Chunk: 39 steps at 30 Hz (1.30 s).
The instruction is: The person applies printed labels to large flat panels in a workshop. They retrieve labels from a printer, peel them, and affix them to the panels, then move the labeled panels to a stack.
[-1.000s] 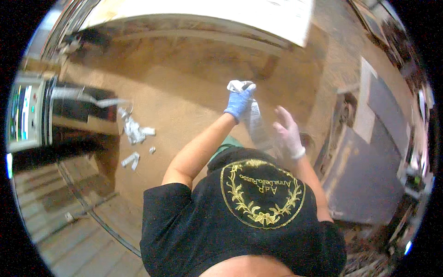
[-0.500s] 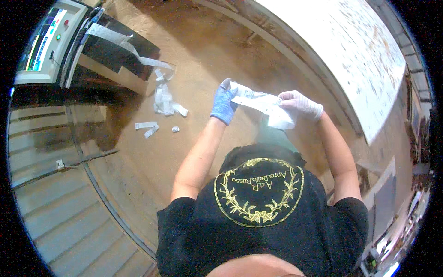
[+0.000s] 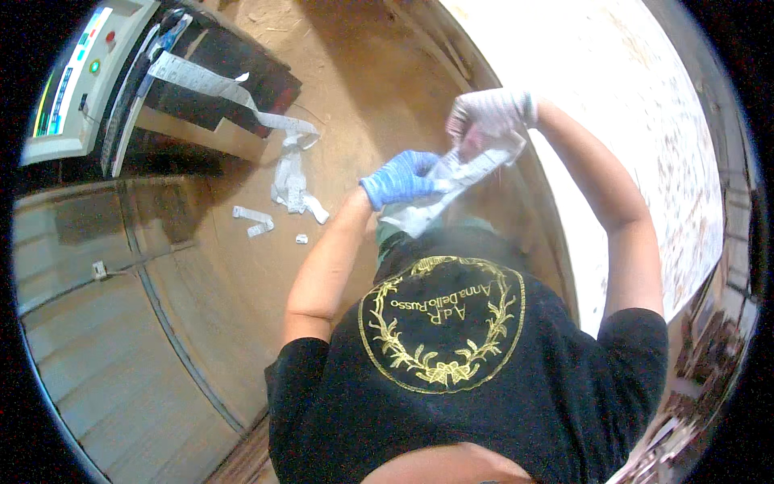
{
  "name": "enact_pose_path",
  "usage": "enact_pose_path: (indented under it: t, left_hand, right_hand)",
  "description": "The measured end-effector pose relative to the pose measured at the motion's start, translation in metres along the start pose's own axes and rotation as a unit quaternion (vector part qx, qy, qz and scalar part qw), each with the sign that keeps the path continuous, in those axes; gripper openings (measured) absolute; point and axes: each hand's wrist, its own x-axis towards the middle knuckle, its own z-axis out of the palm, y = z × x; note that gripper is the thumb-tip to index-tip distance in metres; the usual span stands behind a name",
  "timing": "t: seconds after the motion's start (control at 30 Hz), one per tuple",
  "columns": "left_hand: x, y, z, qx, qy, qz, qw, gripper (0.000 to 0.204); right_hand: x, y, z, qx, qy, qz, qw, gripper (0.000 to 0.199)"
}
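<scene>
A strip of white printed labels stretches slantwise between my hands in front of my body. Its lower end hangs loose below my left hand, which wears a blue knit glove and pinches the strip with closed fingers. Higher and to the right, my right hand, in a pale glove, is closed on the other end, close to the edge of the white board. Part of the strip is blurred, and some fingertips are hidden behind it.
At upper left stands a machine with a lit screen and buttons. A long label strip trails from it to a crumpled pile on the brown floor. Small label scraps lie nearby. A large white board borders the right side.
My right hand has risen up and left toward the board's edge, and my left hand has lowered slightly. The strip now slants up to the right. My body has turned closer to the board.
</scene>
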Motion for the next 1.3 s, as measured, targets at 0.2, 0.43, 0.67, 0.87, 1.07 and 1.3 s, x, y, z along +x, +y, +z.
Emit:
enact_pose_path:
  t: [0.2,0.43,0.67,0.87,1.07,1.3]
  left_hand:
    - [0.039,-0.022,-0.137,-0.085,0.461,0.036,0.883,0.022]
    - [0.081,-0.031,-0.343,-0.103,0.618,0.105,0.772,0.021]
    - [0.132,-0.053,-0.479,-0.419,0.516,0.193,0.721,0.028]
    - [0.174,-0.05,-0.635,-0.479,0.57,0.226,0.628,0.031]
    - [0.232,-0.043,-0.763,-0.24,0.654,0.189,0.692,0.03]
    - [0.305,0.01,-0.843,-0.176,0.671,0.205,0.691,0.022]
  right_hand:
    - [0.111,-0.007,-0.137,-0.296,0.574,-0.139,0.75,0.03]
    - [0.254,0.021,-0.205,0.276,0.387,-0.114,0.873,0.033]
    - [0.305,0.034,-0.338,0.343,0.334,-0.088,0.874,0.016]
    - [0.31,0.064,-0.482,0.119,0.33,-0.007,0.936,0.016]
    - [0.301,0.134,-0.658,0.115,0.359,0.045,0.925,0.008]
    - [0.324,0.147,-0.805,-0.028,0.31,0.164,0.936,0.019]
